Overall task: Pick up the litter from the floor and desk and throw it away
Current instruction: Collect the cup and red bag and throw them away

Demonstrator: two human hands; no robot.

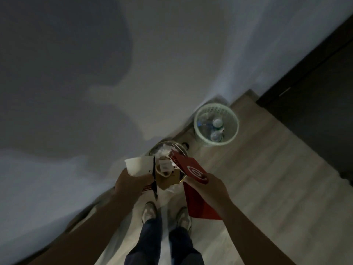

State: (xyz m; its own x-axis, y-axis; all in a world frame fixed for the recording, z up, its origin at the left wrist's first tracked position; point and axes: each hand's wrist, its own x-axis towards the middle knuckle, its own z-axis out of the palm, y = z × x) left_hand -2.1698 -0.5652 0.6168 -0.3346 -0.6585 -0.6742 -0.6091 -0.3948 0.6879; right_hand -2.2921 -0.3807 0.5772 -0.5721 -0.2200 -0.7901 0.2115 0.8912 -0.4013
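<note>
I stand over a round waste bin by the wall, filled with crumpled paper and a brown paper bag. My left hand grips a white paper cup along with a thin dark utensil, held just left of the bin. My right hand holds a red carton with a white round logo tilted over the bin's right side. A red sheet or bag hangs below that hand.
A pale green mesh basket holding plastic bottles stands further along the wall. Dark furniture fills the right. The floor is light wood. My feet are just behind the bin. The room is dim.
</note>
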